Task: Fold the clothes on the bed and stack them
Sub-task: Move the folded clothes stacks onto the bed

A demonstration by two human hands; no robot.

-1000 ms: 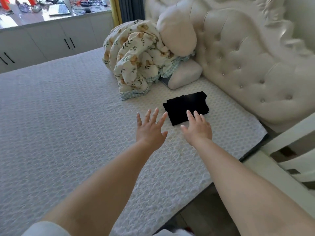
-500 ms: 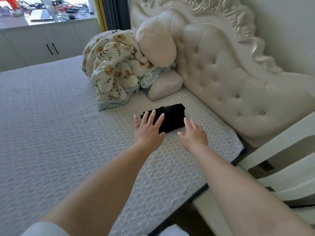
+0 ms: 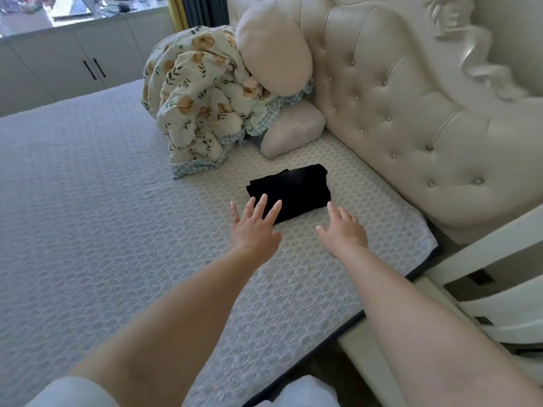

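Observation:
A black garment (image 3: 296, 189), folded into a small rectangle, lies flat on the grey textured bed (image 3: 88, 215) near the headboard. My left hand (image 3: 254, 229) reaches out with fingers spread, and its fingertips overlap the garment's near left corner. My right hand (image 3: 343, 227) is stretched out with straight fingers just off the garment's near right corner, over the bed cover. Neither hand holds anything.
A bunched floral quilt (image 3: 199, 98) and two cream pillows (image 3: 276, 54) are piled at the head of the bed. The tufted headboard (image 3: 411, 113) runs along the right. White furniture (image 3: 484, 289) stands past the bed's right edge. Cabinets (image 3: 73, 63) line the far wall.
My view has shifted, so the bed has moved in the frame. My left hand's fingers went from beside the garment to over its near left corner; the right hand stays at its near right corner.

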